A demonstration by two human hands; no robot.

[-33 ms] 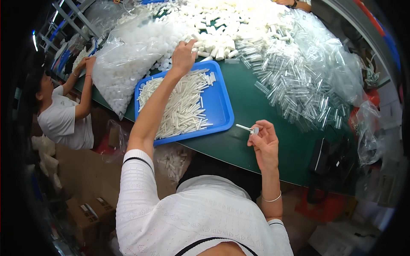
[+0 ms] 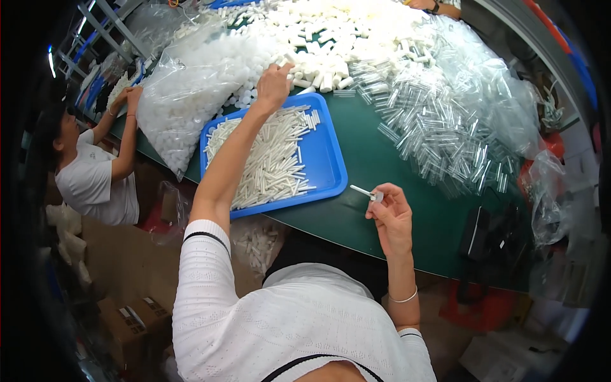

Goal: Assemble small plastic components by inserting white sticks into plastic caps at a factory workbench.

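Stick and translucent piece, seemingly paired, sit pinched in the right hand; left of that grip, loose sticks filling the blue tray look unworked. Beside white cylinders, the left hand's hold is unclear.

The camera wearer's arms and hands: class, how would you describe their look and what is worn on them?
Short white textured-knit sleeves, each with a thin dark stripe near the cuff. The left hand and right hand are ungloved. A thin, pale bangle circles the right forearm.
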